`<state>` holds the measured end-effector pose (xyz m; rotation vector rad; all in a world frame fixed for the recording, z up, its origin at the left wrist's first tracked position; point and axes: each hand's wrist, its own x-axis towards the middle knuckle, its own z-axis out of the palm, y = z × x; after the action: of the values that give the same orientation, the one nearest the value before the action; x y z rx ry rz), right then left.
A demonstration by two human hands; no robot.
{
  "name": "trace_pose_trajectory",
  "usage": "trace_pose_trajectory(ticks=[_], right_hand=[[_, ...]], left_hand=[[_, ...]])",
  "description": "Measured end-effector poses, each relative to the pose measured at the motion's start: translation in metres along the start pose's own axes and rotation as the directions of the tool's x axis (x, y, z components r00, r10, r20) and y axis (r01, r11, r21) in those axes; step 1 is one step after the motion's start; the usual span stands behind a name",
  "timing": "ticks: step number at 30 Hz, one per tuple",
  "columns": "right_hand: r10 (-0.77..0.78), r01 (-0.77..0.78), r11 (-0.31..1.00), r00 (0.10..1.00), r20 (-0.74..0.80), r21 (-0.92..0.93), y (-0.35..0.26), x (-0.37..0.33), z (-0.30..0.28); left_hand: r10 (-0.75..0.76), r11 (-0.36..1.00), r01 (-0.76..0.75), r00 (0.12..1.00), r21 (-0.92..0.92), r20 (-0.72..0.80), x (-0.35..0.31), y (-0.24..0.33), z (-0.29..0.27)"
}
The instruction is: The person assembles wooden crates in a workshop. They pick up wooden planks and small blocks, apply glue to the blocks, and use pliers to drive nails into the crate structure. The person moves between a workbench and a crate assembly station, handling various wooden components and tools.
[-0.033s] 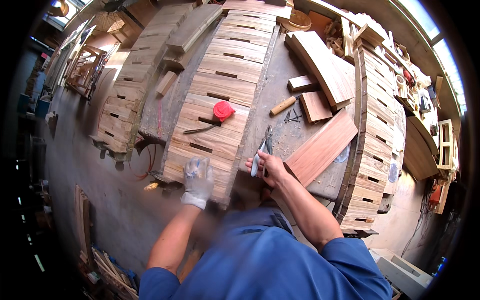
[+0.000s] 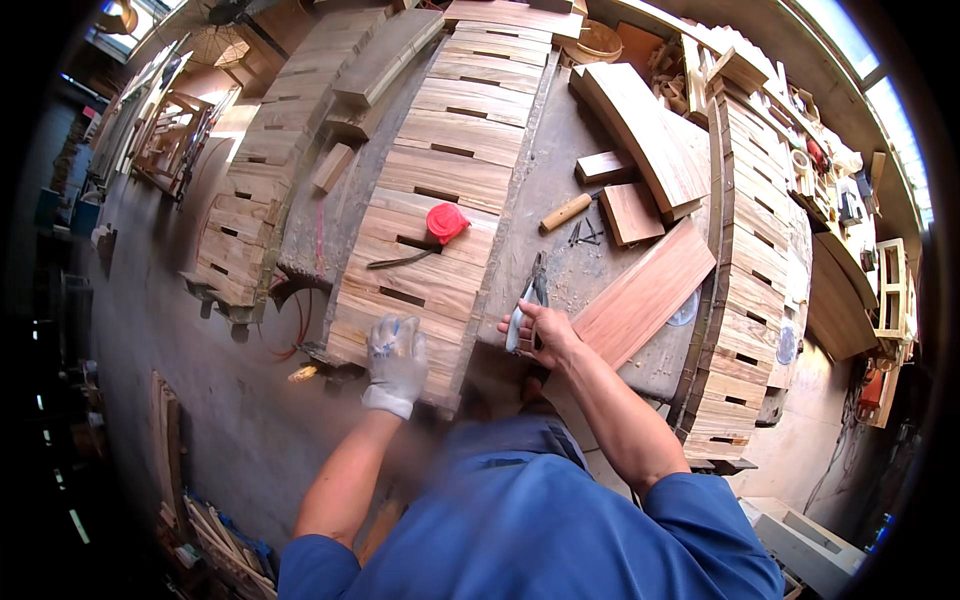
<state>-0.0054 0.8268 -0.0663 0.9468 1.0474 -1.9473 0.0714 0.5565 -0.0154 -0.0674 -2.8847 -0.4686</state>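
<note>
My bare right hand grips a pair of pliers by pale blue-grey handles, jaws pointing away from me over the grey bench top. In a whitish work glove, my left hand lies on the near end of a row of wooden pieces with dark slots, its fingers extended and holding nothing. A red tape measure with a dark strap sits farther along that row. Beyond the pliers, several dark bolts or screws lie beside a round wooden handle.
A reddish plank lies right of my right hand, with wood blocks and a long curved board behind. Other slotted rows stand at the right and left. Sawdust specks dot the bench.
My right hand has shifted slightly to the right with the pliers. My left hand stays where it was.
</note>
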Motion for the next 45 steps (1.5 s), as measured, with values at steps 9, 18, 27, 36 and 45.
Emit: trace_pose_trajectory(ticks=[9, 18, 27, 36, 45], right_hand=[[-0.238, 0.199, 0.683, 0.970, 0.044, -0.703, -0.058, 0.030, -0.027], [-0.434, 0.335, 0.262, 0.879, 0.200, -0.905, -0.087, 0.029, -0.013], [-0.426, 0.316, 0.099, 0.870, 0.247, -0.944, -0.098, 0.017, -0.009], [0.161, -0.123, 0.984, 0.917, 0.364, -0.127, -0.113, 0.003, 0.021], [-0.050, -0.107, 0.920, 0.922, 0.384, 0.377, -0.041, 0.010, 0.065]], left_hand=[[0.018, 1.000, -0.018, 1.000, 0.017, 0.008, 0.002, 0.001, 0.000], [0.018, 1.000, -0.019, 1.000, 0.021, 0.020, -0.002, -0.005, 0.005], [0.010, 1.000, -0.011, 0.999, 0.017, 0.044, 0.000, -0.004, 0.003], [0.020, 0.999, -0.020, 0.999, 0.029, 0.025, 0.002, -0.002, 0.002], [0.002, 0.999, -0.003, 1.000, 0.042, 0.020, 0.004, 0.007, -0.003]])
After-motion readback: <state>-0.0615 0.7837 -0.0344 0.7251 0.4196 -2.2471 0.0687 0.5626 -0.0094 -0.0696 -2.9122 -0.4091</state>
